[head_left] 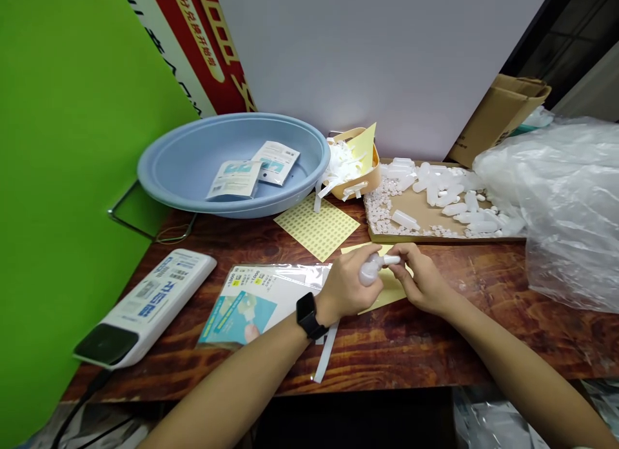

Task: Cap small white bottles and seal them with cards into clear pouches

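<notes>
My left hand, with a black watch at its wrist, is closed around a small translucent white plastic bottle. A narrow white nozzle points right from the bottle, and the fingers of my right hand are closed on its tip. Whether a separate cap sits there is too small to tell. Beneath both hands lies a yellow sheet, partly hidden. Left of my left hand is a clear packet with a printed card. A white strip lies below the watch.
A blue basin holds two printed packets. Beside it stand a yellow tub of white strips and a cardboard tray of bottles and small white pieces. Also present are a yellow dotted sheet, a white device and a large plastic bag.
</notes>
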`<state>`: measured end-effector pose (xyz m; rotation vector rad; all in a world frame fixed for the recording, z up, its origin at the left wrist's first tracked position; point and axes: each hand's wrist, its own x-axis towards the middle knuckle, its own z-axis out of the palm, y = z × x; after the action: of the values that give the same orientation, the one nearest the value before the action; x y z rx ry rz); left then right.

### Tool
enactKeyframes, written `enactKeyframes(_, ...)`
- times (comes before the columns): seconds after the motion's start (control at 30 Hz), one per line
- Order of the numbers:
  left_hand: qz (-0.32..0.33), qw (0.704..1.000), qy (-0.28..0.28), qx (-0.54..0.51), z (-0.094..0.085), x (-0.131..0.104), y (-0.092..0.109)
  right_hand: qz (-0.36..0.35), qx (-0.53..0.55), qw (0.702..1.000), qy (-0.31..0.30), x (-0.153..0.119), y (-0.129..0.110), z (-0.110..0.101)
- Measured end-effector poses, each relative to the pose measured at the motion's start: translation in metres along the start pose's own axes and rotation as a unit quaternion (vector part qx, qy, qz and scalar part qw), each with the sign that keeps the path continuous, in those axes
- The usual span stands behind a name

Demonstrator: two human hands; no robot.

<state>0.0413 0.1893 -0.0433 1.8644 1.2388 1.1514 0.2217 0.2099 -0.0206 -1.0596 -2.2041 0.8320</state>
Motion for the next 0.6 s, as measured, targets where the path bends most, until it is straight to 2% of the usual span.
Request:
enactKeyframes(0.23,0.097,0.988,0.003,0.123,-0.0003,0.0020,-0.0054,-0.003,-0.031,0.999,-0.024,-0.0001,0.0029,-0.0005)
enactKeyframes(0.4,0.091,0.981,-0.024,0.170,-0.0005,0.0024,-0.0078,0.009,-0.041,0.999,-0.027,-0.0005,0.0040,-0.0007)
enactKeyframes(0.6,0.110,0.973,-0.015,0.203,0.0001,0.0021,-0.0071,0.026,-0.041,0.999,-0.012,0.0004,0.0007,0.0068)
